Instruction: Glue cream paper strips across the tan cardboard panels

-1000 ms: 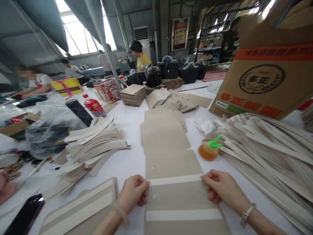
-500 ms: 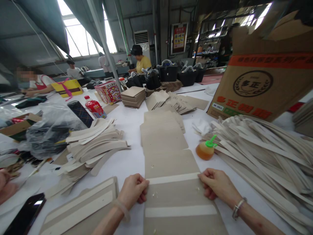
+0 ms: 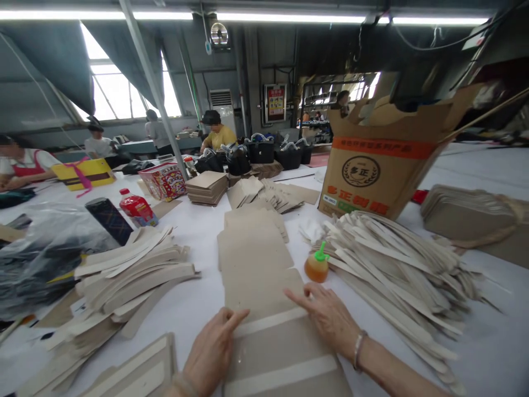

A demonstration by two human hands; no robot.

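Note:
Overlapping grey cardboard panels (image 3: pixel 258 286) run down the middle of the white table. The nearest panel (image 3: pixel 285 342) carries two pale strips across it, a far strip (image 3: pixel 270 321) and a near strip (image 3: pixel 285 376). My left hand (image 3: pixel 217 344) is at the left end of the far strip, index finger stretched out and the other fingers curled. Over that strip's right end, my right hand (image 3: pixel 328 317) points its index finger inward, with nothing held. Just beyond it stands a round bottle of amber liquid (image 3: pixel 317 269) with a green nozzle.
Loose pale strips lie in a left pile (image 3: pixel 136 270) and a larger right pile (image 3: pixel 392 264). Panels with strips (image 3: pixel 140 369) rest at lower left. A big carton (image 3: pixel 367 171) stands at back right; a red bottle (image 3: pixel 137 207) stands left. Several people work farther back.
Both hands have let go of the far strip's ends, which they were pinching, and their index fingers now extend over it. The camera view has tilted up and swung right.

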